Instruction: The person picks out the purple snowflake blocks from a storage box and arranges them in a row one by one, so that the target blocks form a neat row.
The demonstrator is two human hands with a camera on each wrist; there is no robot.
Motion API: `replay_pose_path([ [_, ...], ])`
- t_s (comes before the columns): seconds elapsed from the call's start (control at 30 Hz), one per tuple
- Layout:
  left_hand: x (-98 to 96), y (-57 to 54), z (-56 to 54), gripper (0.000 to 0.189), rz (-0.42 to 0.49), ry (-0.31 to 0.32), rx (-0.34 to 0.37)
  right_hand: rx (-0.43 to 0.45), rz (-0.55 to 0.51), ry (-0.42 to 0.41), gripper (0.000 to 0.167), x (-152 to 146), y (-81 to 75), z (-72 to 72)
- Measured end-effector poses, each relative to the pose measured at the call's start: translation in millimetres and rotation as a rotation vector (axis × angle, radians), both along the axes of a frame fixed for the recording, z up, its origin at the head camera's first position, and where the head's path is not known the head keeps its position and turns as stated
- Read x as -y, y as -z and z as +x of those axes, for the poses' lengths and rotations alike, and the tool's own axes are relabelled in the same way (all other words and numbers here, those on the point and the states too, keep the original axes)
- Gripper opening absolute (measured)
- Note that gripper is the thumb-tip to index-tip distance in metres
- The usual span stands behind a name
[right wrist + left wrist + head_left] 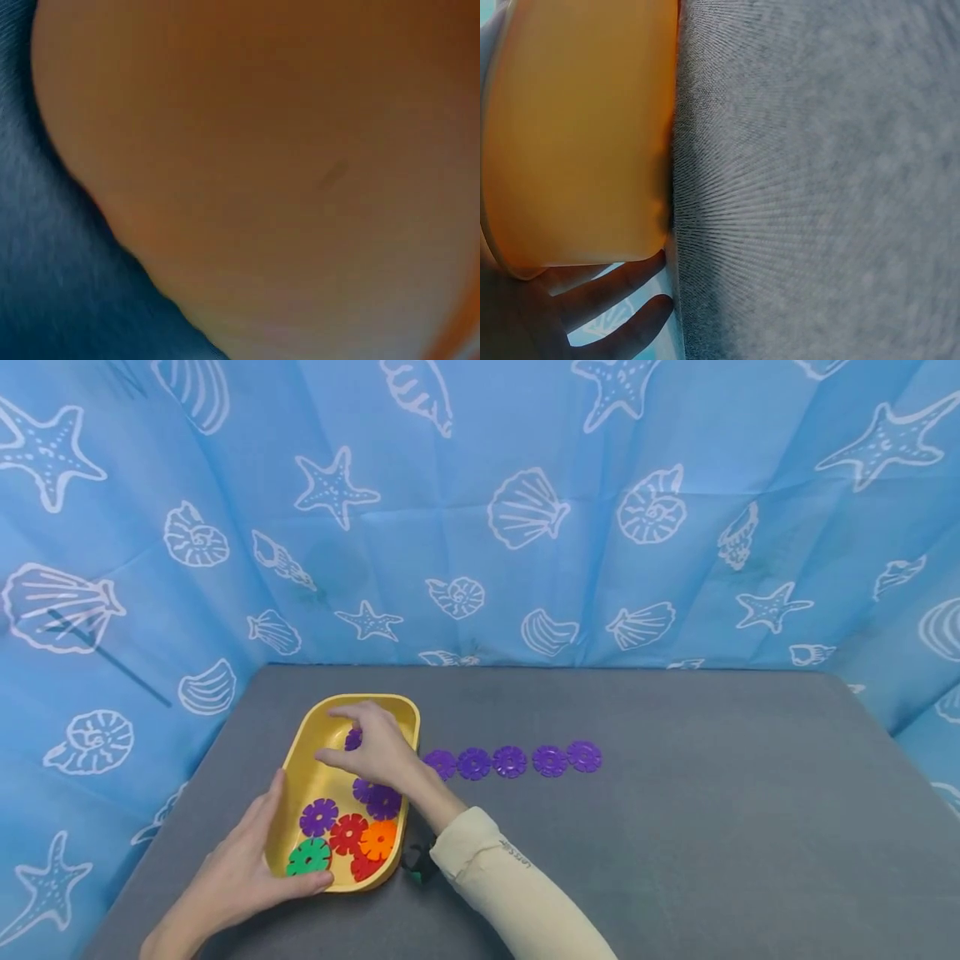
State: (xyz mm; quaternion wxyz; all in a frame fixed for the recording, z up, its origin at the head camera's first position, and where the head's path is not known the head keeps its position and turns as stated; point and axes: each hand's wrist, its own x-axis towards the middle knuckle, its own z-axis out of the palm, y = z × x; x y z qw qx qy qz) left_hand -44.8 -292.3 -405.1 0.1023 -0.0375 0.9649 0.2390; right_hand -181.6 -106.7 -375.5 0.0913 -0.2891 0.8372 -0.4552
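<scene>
A yellow tray [300,768] stands on the grey table, holding purple, red, orange and green notched discs. My left hand [240,860] grips its near left side, the thumb over the near rim; in the left wrist view, fingers of the left hand [607,300] lie along the tray's orange-looking outer wall [585,135]. Over the far part of the tray is my right hand [378,747], thumb and index finger spread apart. A purple disc [352,739] shows between them, partly hidden by the hand. Blurred skin fills most of the right wrist view.
Several purple discs [510,762] lie in a row to the right of the tray, the leftmost partly behind the right wrist. A small dark object [418,860] sits by the tray's near right side, partly covered by the sleeve. A blue shell-print curtain [465,527] hangs behind the table.
</scene>
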Motion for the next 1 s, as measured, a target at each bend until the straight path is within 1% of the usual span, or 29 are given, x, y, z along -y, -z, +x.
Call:
replay_pose_path([
  [0.07,-0.4,0.1,-0.3,0.139,-0.003,0.001,0.001,0.052,0.003,0.025,0.057,4,4.9,-0.5],
  [0.17,-0.8,0.0,-0.6,0.139,-0.007,0.000,0.004,0.095,0.036,0.065,0.056,8,11.7,-1.5],
  [0.37,-1.8,-0.2,-1.0,0.140,-0.014,-0.001,0.007,0.038,0.221,0.112,0.060,15,20.7,-5.9],
  [0.4,-1.9,-0.2,-1.2,0.140,-0.014,-0.001,0.005,0.030,0.248,0.120,0.059,16,21.9,-6.5],
  [0.5,-1.9,0.1,-1.7,0.140,-0.012,0.000,0.006,0.024,0.288,0.147,0.055,19,24.1,-8.0],
  [0.77,0.4,-1.8,-2.1,0.139,-0.001,-0.007,0.040,0.064,0.304,0.144,0.059,24,24.4,-5.0],
  [0.87,0.6,-2.0,-2.0,0.139,-0.003,-0.005,0.036,0.077,0.311,0.145,0.057,23,24.3,-3.0],
  [1.0,0.3,-2.1,-2.0,0.140,-0.004,-0.008,0.037,0.096,0.317,0.157,0.050,23,24.2,-0.2],
])
